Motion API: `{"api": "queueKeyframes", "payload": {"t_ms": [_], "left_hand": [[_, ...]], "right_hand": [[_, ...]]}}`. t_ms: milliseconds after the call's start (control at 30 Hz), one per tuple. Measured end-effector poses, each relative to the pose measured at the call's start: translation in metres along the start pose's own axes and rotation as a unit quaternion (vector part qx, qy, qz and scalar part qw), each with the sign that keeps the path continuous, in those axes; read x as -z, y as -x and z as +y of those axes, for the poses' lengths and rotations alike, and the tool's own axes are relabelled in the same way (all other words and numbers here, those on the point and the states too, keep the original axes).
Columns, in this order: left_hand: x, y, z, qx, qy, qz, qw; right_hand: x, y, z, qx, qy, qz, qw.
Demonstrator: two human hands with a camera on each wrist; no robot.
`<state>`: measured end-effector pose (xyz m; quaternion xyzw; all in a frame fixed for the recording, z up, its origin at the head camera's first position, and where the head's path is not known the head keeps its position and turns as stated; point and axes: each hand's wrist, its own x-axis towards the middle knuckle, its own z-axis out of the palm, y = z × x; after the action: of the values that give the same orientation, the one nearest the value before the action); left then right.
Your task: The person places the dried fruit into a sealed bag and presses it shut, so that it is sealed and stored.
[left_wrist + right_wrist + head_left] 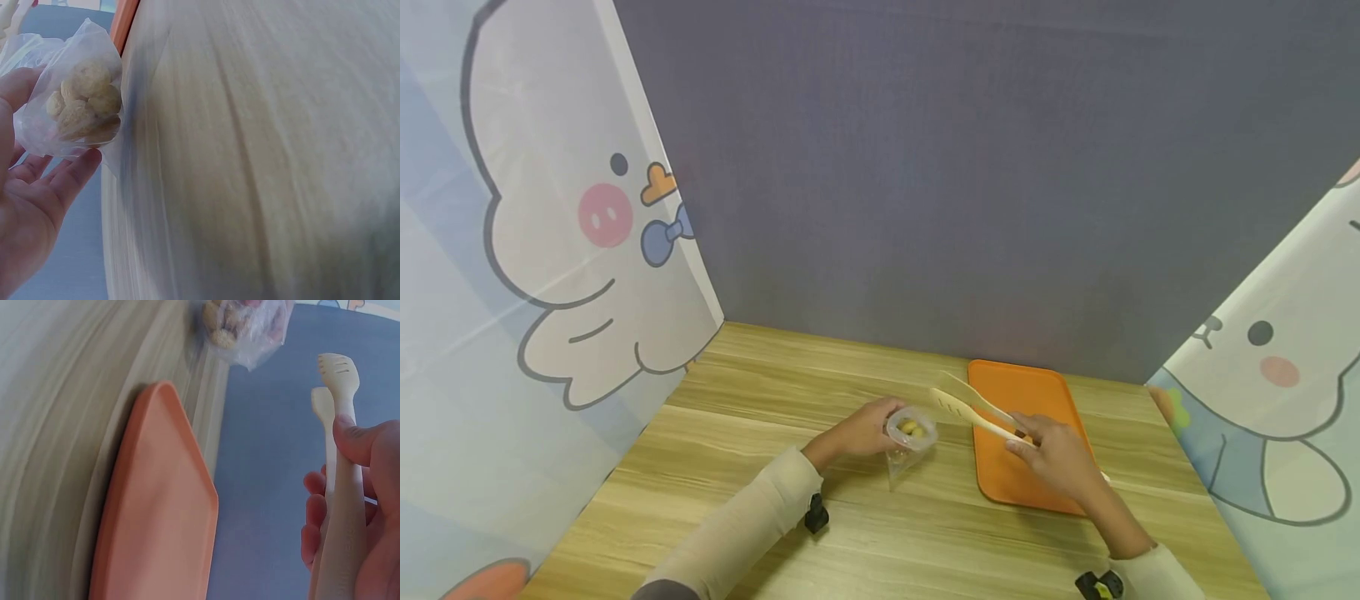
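Observation:
My left hand (867,428) holds a clear plastic bag (901,463) by its side, its mouth facing up. Inside the bag are several rounded tan pieces (87,97); their exact kind is hard to tell. In the right wrist view the bag's lower part (259,340) shows at the top. My right hand (1060,457) grips a pair of cream tongs (345,512), thumb on one arm and fingers round the other. The slotted tips of the tongs point left toward the bag, apart from each other and with nothing between them.
An orange tray (1018,387) lies on the wood-grain table (760,400), beneath the right hand and tongs. A small pale piece (1105,477) shows at its right edge by the wrist. Behind the table stands a grey panel (925,167), with printed cartoon cloths at both sides.

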<state>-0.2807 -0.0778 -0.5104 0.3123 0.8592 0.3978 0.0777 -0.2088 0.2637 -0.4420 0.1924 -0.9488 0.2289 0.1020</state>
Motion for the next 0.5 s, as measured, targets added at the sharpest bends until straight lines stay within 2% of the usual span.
{"api": "queueKeyframes", "payload": {"t_ms": [300, 500], "left_hand": [[0.001, 0.001, 0.005, 0.009, 0.007, -0.005, 0.9999], [0.003, -0.003, 0.004, 0.0, 0.003, -0.003, 1.0]], "right_hand": [[0.011, 0.001, 0.02, -0.047, -0.021, 0.013, 0.999], [0.018, 0.001, 0.033, -0.078, -0.026, 0.023, 0.996]]}}
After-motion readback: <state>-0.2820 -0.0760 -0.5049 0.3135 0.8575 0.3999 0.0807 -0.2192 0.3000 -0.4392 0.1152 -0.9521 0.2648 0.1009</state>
